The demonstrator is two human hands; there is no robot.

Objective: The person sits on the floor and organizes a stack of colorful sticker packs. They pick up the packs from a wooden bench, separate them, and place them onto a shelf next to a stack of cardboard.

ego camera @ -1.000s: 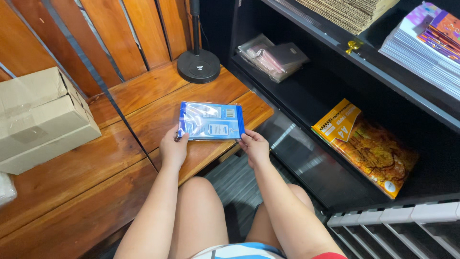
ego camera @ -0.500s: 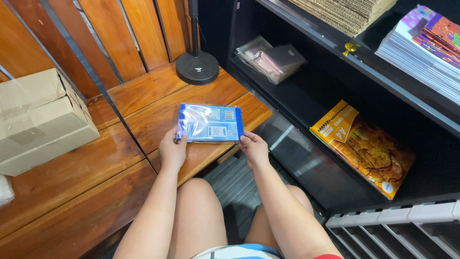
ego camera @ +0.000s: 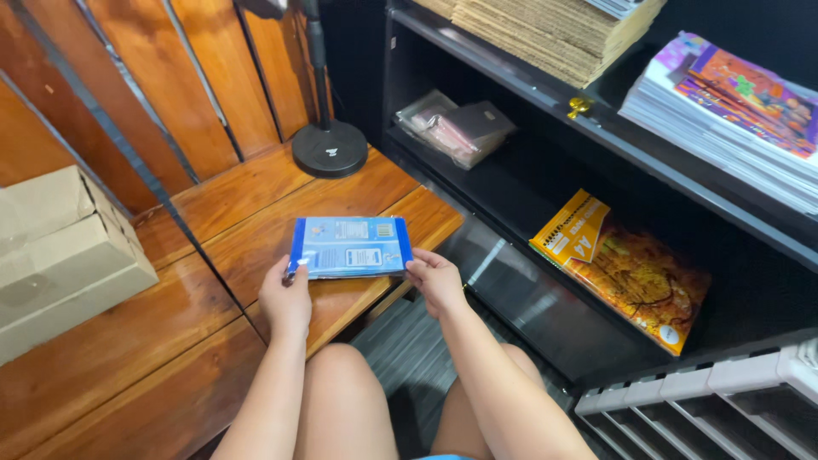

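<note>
Head view: blue packet [ego camera: 349, 248] lowered slightly toward wooden bench [ego camera: 256, 221] since a second earlier, clamped at its ends between left hand [ego camera: 285, 298] and right hand [ego camera: 436, 281], black shelf [ego camera: 545, 307] alongside.

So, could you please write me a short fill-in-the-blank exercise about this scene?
1. Both hands hold a flat ____ packet.
2. The left hand grips the packet's ____ end.
3. The cardboard box sits on the ____ bench.
4. The round lamp base is ____.

Missing words: blue; left; wooden; black.
</note>
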